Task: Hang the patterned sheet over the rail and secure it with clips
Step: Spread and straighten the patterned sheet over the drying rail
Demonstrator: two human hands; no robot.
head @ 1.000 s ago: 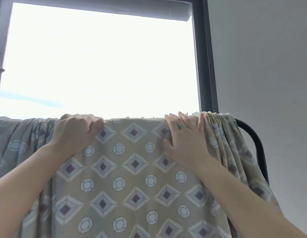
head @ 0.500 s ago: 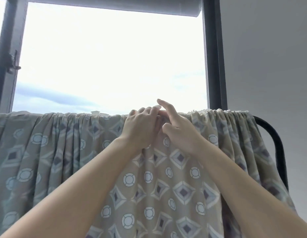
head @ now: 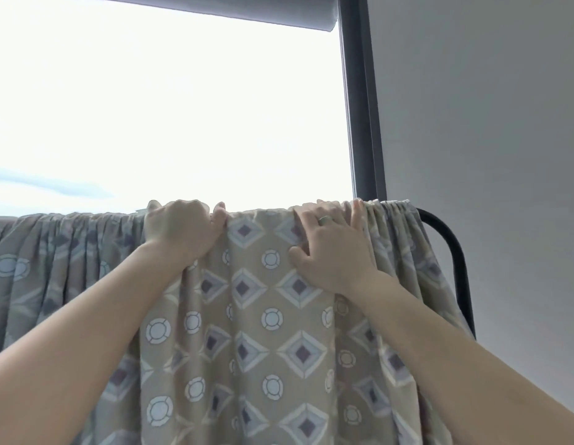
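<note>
Left hand [head: 179,232] grips the gathered top edge of the patterned sheet [head: 247,316] where it drapes over the rail [head: 458,255], its fingers [head: 186,208] curled over the fold and the thumb tucked against the cloth; the right hand [head: 335,248], wearing a ring [head: 324,220], lies flat on the fabric nearby, its fingers [head: 356,216] stretched almost straight up to the top edge and clasping nothing, thumb pressed into the cloth; between the hands the sheet hangs smooth, with pleats bunched on either side; the black rail curves down at the right against a grey wall [head: 487,123]; a bright window [head: 167,107] and a rolled blind [head: 215,9] stand behind.
</note>
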